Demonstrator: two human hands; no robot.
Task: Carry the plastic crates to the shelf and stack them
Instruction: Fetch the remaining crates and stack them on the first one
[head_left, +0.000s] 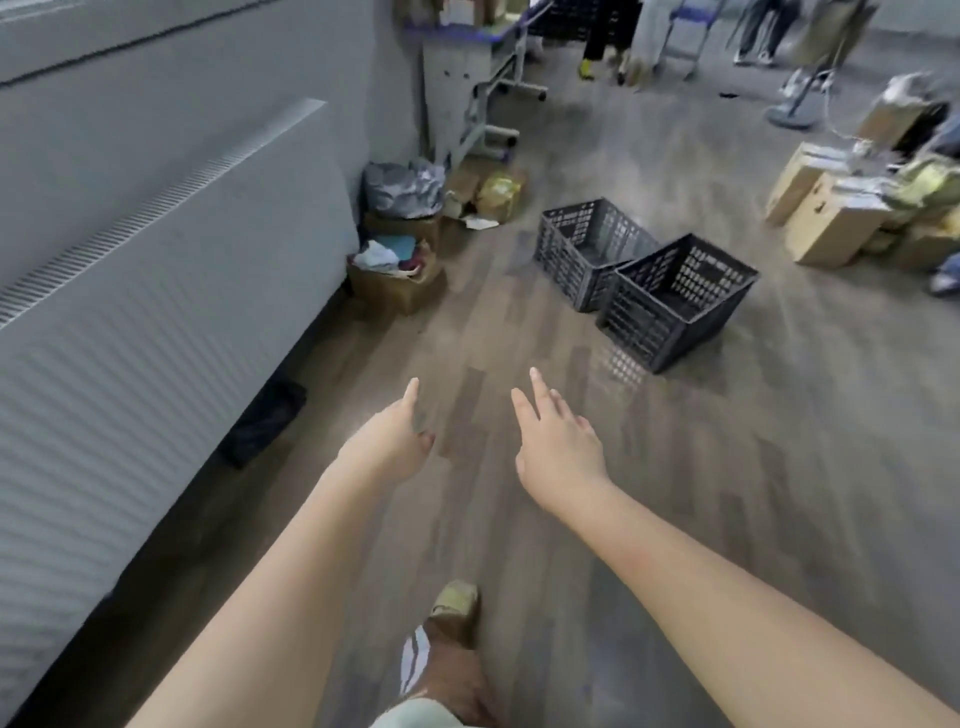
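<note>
Two dark grey slatted plastic crates stand side by side on the wood floor ahead and to the right, both empty. The nearer crate (675, 304) touches the farther crate (589, 252) at a corner. My left hand (392, 436) and my right hand (558, 441) reach forward over the floor with straight, spread fingers and hold nothing. Both hands are well short of the crates. No shelf is recognisable in view.
A long grey-white panelled unit (156, 312) runs along the left. Cardboard boxes with rags and bags (400, 260) sit at its far end. More boxes (831, 218) lie at the right. A wheeled table (483, 78) and people's legs (602, 41) are at the back. My foot (454, 613) is below.
</note>
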